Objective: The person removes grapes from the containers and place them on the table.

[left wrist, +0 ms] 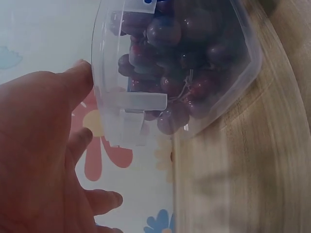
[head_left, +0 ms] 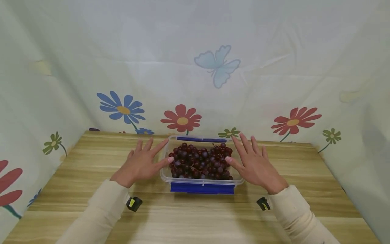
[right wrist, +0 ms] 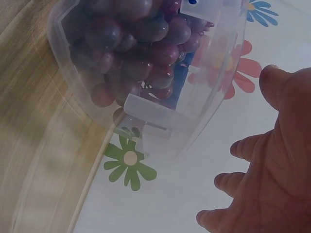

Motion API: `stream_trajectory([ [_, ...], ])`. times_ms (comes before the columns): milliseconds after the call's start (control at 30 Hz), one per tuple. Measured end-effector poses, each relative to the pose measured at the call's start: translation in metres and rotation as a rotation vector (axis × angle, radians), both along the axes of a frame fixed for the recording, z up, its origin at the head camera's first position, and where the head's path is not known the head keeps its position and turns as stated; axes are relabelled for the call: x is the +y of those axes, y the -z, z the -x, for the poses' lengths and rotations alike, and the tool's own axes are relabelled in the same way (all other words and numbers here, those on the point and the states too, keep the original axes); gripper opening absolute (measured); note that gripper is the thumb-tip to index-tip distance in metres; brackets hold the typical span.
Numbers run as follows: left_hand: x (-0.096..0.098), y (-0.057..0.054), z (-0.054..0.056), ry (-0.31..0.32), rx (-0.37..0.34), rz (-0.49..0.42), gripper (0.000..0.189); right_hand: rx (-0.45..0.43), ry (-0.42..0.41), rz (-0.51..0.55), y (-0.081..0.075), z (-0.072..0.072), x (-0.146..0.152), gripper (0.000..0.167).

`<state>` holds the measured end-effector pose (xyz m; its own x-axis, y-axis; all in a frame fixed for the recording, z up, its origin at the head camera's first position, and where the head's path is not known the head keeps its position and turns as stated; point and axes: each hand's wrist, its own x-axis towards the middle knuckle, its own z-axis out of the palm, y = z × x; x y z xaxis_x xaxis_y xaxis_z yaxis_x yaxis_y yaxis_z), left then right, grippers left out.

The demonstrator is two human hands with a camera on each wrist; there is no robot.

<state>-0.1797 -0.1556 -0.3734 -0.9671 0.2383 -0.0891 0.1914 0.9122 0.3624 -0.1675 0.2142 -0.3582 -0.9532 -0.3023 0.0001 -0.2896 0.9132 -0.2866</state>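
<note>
Openly splayed, gripping nothing, left hand (head_left: 142, 163) and right hand (head_left: 257, 164) flank a tub (head_left: 189, 182) of grapes (head_left: 198, 161)

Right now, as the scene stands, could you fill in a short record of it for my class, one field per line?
Surface: wood-grain tabletop
Container: clear plastic food container with a blue front latch flap
Contents: dark red-purple grapes
Left grip: fingers spread, at the container's left side
Right grip: fingers spread, at its right side
Backdrop: pale curtain printed with flowers and a blue butterfly
</note>
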Motion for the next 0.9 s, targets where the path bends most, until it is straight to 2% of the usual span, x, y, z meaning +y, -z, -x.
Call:
stream_trajectory([
  [133,-0.003,0.004,0.001,0.040,-0.012,-0.047,0.077,-0.001,-0.005,-0.008,0.001,0.000,0.000,0.078],
  [400,-0.014,0.015,0.006,0.121,-0.139,-0.249,0.073,-0.012,-0.005,0.002,0.000,-0.002,-0.001,0.078],
  [667,-0.022,0.021,0.009,0.093,-0.305,-0.470,0.077,-0.016,-0.012,0.011,0.002,-0.002,0.000,0.079],
  [900,-0.021,0.030,0.013,0.108,-0.312,-0.538,0.068,-0.018,-0.014,0.016,0.001,-0.001,0.000,0.079],
])
